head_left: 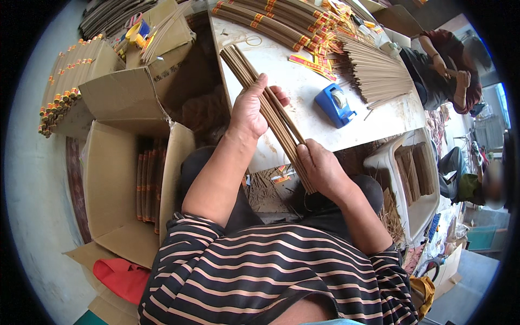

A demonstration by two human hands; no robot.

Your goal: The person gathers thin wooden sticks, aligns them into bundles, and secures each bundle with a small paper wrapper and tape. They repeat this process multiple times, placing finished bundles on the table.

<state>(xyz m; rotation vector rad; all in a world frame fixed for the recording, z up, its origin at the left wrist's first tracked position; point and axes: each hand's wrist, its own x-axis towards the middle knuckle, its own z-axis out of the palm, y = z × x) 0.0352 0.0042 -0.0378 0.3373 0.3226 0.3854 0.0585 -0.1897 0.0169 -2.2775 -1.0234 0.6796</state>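
Observation:
A loose bundle of long thin brown incense sticks [283,125] slants across in front of me, over the near edge of the white table [268,149]. My left hand [253,105] is closed round its upper half, thumb on top. Lower down, my right hand [320,167] grips the same bundle near its bottom end. One stick or a few stand slightly apart from the rest between my hands. To the right of the bundle, a blue tape dispenser [331,106] sits on the table. Red and yellow paper labels [314,65] lie beyond it.
Loose sticks [374,70] are heaped at the table's right, banded bundles [265,21] at its far side. An open cardboard box [116,184] with bundles stands left; a white bin [422,211] with sticks stands right. Another person [452,70] sits at the far right.

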